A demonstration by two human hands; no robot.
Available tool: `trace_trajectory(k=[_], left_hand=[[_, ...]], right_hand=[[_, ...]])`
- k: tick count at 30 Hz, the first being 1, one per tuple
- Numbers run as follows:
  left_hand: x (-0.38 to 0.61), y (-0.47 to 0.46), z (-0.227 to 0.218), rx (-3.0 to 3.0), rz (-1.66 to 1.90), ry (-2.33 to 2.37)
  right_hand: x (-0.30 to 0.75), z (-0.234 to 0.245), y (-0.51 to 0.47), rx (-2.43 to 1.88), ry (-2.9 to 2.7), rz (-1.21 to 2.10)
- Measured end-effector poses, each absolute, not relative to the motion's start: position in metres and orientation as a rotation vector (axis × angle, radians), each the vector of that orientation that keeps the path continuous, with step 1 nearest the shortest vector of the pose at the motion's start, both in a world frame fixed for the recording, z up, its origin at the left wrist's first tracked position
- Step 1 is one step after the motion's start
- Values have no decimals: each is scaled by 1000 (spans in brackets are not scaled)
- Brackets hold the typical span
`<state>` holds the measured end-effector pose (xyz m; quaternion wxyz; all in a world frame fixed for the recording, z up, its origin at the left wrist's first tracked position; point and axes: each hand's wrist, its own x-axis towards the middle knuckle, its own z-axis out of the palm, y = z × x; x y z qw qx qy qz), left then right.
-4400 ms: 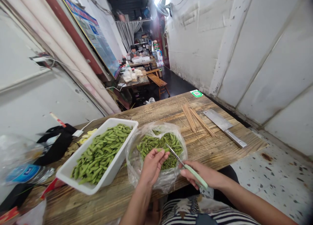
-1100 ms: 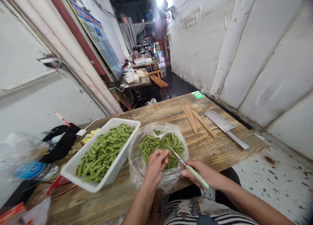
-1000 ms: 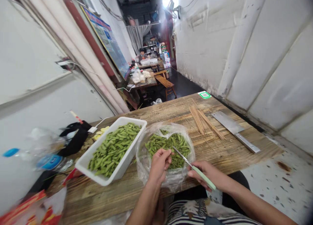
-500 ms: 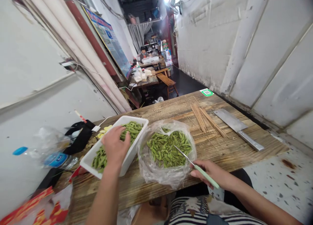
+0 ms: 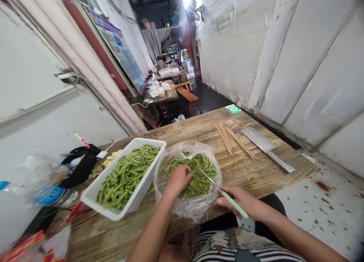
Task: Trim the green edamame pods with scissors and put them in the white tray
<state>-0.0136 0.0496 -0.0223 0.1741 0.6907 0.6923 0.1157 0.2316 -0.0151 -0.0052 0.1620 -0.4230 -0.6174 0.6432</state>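
Note:
My left hand [image 5: 181, 179] is over the clear plastic bag [image 5: 185, 208], its fingers curled together among the green soybean pods [image 5: 203, 182]. Whatever the fingertips pinch is too small or hidden to make out. In my right hand [image 5: 237, 201], closed at the bag's right edge, is a small knife [image 5: 233, 203] with a pale green handle; its thin pointed blade reaches over the pods. Left of the bag stands a white plastic tub [image 5: 122, 215], filled with more green pods [image 5: 129, 174].
Thin wooden skewers [image 5: 231, 140] and a cleaver [image 5: 265, 146] lie on the wooden table [image 5: 182, 135] to the right. A plastic bottle [image 5: 49, 195] and a black bag [image 5: 81, 167] are at the left. Farther back, a person [image 5: 161, 65] sits behind another table.
My left hand has moved right, from above the tub into the bag of pods. My right hand keeps the knife by the bag. The view has shifted slightly.

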Motion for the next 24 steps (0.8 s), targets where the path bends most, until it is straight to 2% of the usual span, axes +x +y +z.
trace_trajectory(k=[7,24], left_hand=[[-1,26,-10,1554,894,1705],[8,13,3,1232,1033,1599]], right_hand=[[230,12,-14,-1162,-1963,1671],[229,18,-12,-1139,-2058,1560]])
